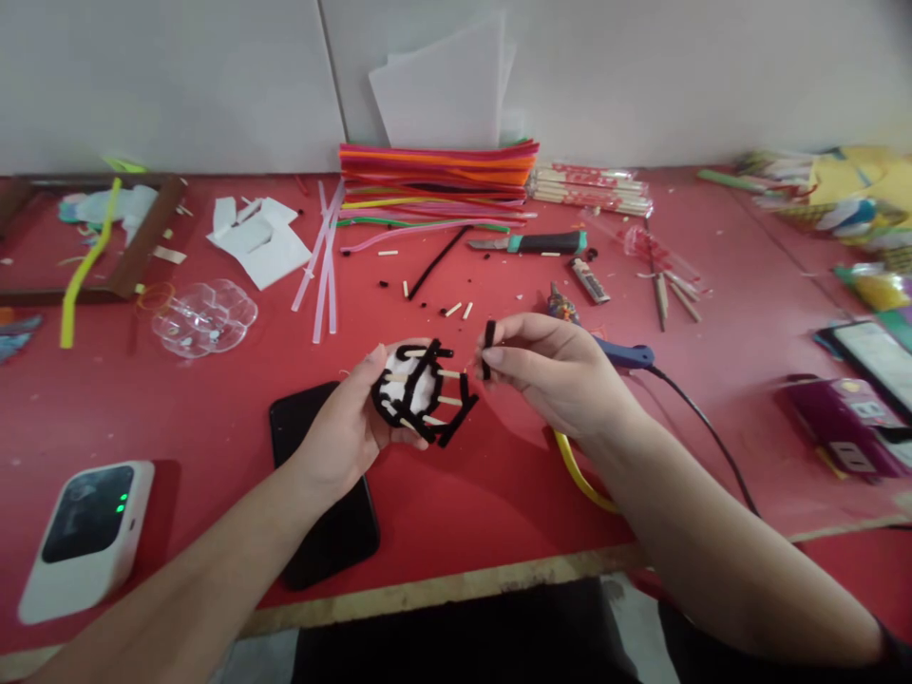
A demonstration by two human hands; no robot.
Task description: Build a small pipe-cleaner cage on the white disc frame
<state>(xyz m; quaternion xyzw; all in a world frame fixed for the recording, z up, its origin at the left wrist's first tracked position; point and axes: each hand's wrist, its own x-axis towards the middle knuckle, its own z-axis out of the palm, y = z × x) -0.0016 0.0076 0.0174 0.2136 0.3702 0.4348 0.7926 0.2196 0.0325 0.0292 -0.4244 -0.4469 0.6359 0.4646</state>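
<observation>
My left hand [349,413] is closed round a small craft piece [420,389], built of black fuzzy pipe cleaner bits and short pale sticks over a white middle. Between thumb and fingers of my right hand [562,366] is a short black pipe cleaner piece [488,351], upright and slightly apart from the craft piece. Beyond the right hand lies a glue gun with a blue handle [625,354], partly hidden behind it. Small cut bits of stick [453,309] and a longer black pipe cleaner [438,264] lie on the red table [456,503].
A utility knife [545,243] lies behind my hands, before a stack of coloured pipe cleaners [438,180]. A black phone [332,541] is under my left forearm. At left are a white device [89,541], a clear plastic tray [206,318] and a wooden frame [128,266].
</observation>
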